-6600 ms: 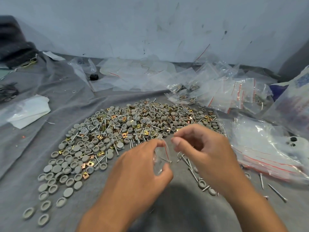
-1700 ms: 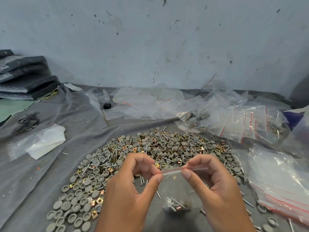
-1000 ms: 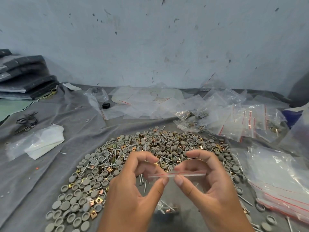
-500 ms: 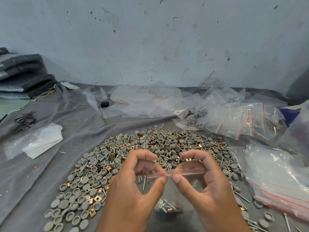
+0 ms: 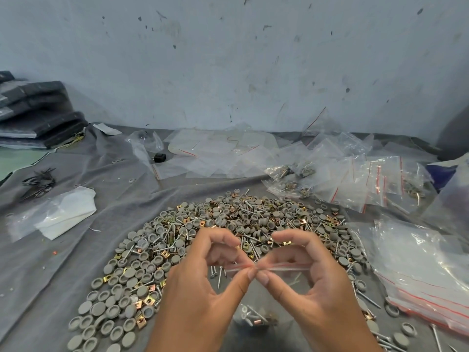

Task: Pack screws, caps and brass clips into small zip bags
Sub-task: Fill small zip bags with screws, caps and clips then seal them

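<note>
Half a second back my thumbs sat a little apart on the strip; now my left hand [image 5: 203, 298] and right hand [image 5: 317, 293] had closed in until the thumb tips nearly met at the middle of the zip bag [image 5: 258, 295]. The red-lined seal [image 5: 279, 267] ran level between them, right of the meeting point. My reading: the seal was being pressed shut along its length, and this bag was near done.

Pose: both grips narrow, each pinching the bag's top edge between thumb and forefinger. Other fingers arched above, forefingers curled toward each other. Bag hung in the air, near me, over the cloth-covered table [image 5: 106, 214].

Load sat in the bag's bottom corner: screws [image 5: 255, 317], something copper-coloured, a grey piece. Count unclear.

Loose pile of caps [image 5: 142, 275] and brass clips [image 5: 166, 254] lay beyond and left. Filled bags [image 5: 291, 179] far right.
</note>
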A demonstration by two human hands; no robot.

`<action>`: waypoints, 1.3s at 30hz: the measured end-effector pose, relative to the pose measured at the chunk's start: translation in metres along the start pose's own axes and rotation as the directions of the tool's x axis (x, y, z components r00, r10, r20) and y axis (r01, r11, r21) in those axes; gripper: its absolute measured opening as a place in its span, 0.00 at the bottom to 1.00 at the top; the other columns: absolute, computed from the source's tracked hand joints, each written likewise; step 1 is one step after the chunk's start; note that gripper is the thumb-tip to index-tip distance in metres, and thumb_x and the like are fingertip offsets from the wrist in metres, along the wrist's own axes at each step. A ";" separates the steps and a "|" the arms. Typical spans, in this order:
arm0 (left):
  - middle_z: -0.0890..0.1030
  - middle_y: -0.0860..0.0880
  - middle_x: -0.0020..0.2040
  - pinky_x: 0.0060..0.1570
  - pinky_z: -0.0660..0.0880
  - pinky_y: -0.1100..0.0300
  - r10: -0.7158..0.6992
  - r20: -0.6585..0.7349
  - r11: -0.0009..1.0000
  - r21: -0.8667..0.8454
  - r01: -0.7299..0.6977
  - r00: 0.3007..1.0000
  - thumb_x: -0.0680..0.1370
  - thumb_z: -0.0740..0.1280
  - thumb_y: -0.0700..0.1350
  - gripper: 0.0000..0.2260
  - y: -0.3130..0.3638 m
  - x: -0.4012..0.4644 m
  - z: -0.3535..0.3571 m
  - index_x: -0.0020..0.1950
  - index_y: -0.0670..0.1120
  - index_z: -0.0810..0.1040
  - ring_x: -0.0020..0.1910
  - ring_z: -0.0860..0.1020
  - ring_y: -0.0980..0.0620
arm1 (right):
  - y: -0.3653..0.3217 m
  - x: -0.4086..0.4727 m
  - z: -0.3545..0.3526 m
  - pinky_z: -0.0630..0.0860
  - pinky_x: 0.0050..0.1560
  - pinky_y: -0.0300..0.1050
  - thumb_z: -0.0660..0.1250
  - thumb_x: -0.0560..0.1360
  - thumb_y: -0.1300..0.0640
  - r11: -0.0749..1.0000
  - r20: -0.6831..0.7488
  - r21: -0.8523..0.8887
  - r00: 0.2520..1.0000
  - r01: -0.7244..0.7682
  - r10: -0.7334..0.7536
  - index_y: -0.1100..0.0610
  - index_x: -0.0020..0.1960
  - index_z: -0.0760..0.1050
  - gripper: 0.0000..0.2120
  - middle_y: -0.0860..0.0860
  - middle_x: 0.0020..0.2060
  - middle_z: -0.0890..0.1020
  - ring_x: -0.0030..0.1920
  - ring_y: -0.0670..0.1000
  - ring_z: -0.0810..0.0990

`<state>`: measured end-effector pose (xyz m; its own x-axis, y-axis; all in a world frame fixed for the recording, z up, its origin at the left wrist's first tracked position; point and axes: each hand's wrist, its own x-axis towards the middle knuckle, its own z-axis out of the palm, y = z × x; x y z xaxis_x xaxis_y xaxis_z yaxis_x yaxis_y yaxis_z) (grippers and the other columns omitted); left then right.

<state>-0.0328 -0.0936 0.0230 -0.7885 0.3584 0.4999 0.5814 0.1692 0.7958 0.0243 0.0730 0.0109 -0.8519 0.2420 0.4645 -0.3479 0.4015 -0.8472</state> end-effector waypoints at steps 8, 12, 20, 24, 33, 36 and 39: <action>0.86 0.55 0.44 0.51 0.77 0.49 -0.068 -0.038 0.996 -0.055 0.065 0.997 0.67 0.73 0.59 0.17 -0.006 0.000 -0.002 0.54 0.65 0.74 0.45 0.84 0.52 | 0.001 0.002 -0.002 0.78 0.44 0.38 0.75 0.67 0.40 1.000 -0.080 0.013 0.997 -0.013 0.014 0.35 0.55 0.73 0.19 0.44 0.44 0.87 0.46 0.47 0.86; 0.85 0.54 0.43 0.49 0.79 0.44 -0.046 -0.034 0.998 -0.041 0.045 0.998 0.69 0.72 0.58 0.15 -0.005 0.000 -0.001 0.53 0.63 0.73 0.46 0.83 0.50 | 0.001 0.001 -0.003 0.78 0.45 0.38 0.75 0.68 0.40 1.000 -0.074 0.002 0.997 -0.013 0.013 0.35 0.56 0.73 0.19 0.43 0.44 0.87 0.46 0.47 0.86; 0.84 0.54 0.44 0.49 0.79 0.56 -0.049 0.013 0.997 -0.051 0.049 0.999 0.70 0.71 0.57 0.12 -0.004 0.001 -0.004 0.48 0.62 0.72 0.47 0.83 0.50 | 0.000 0.000 -0.003 0.79 0.47 0.41 0.75 0.68 0.40 1.000 -0.062 -0.013 0.998 -0.001 0.000 0.35 0.56 0.73 0.19 0.42 0.44 0.87 0.47 0.46 0.86; 0.85 0.55 0.44 0.50 0.77 0.56 -0.063 0.032 0.996 -0.055 0.064 0.998 0.69 0.74 0.57 0.15 -0.003 0.000 -0.003 0.50 0.64 0.72 0.48 0.84 0.52 | 0.000 0.001 -0.002 0.80 0.47 0.46 0.75 0.69 0.41 1.000 -0.033 -0.013 0.999 0.000 0.000 0.35 0.56 0.73 0.19 0.43 0.44 0.87 0.46 0.47 0.87; 0.84 0.55 0.44 0.48 0.77 0.58 -0.068 0.043 0.997 0.025 0.067 0.997 0.74 0.76 0.42 0.19 -0.002 0.001 -0.004 0.47 0.63 0.71 0.47 0.83 0.52 | 0.001 0.003 -0.017 0.80 0.45 0.51 0.74 0.67 0.36 0.998 -0.024 -0.040 0.999 -0.048 0.048 0.35 0.57 0.73 0.21 0.45 0.44 0.87 0.44 0.49 0.85; 0.85 0.56 0.44 0.50 0.76 0.54 -0.075 0.028 0.997 -0.027 0.076 0.997 0.71 0.75 0.50 0.17 0.002 0.001 -0.002 0.50 0.65 0.71 0.47 0.84 0.52 | 0.001 0.001 -0.015 0.81 0.45 0.57 0.74 0.68 0.36 0.997 -0.017 -0.043 0.998 -0.056 0.055 0.35 0.56 0.74 0.19 0.46 0.44 0.87 0.44 0.50 0.85; 0.85 0.55 0.43 0.48 0.74 0.59 -0.067 0.034 0.998 -0.012 0.067 0.997 0.72 0.76 0.47 0.18 0.003 0.001 -0.002 0.48 0.65 0.70 0.46 0.83 0.53 | -0.001 0.001 -0.014 0.81 0.46 0.55 0.74 0.67 0.36 0.997 0.001 -0.046 0.998 -0.068 0.068 0.35 0.54 0.73 0.18 0.45 0.44 0.86 0.44 0.49 0.84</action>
<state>-0.0324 -0.0947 0.0262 -0.8183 0.3772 0.4336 0.5246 0.1819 0.8317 0.0295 0.0856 0.0155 -0.8741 0.2676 0.4055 -0.2708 0.4246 -0.8639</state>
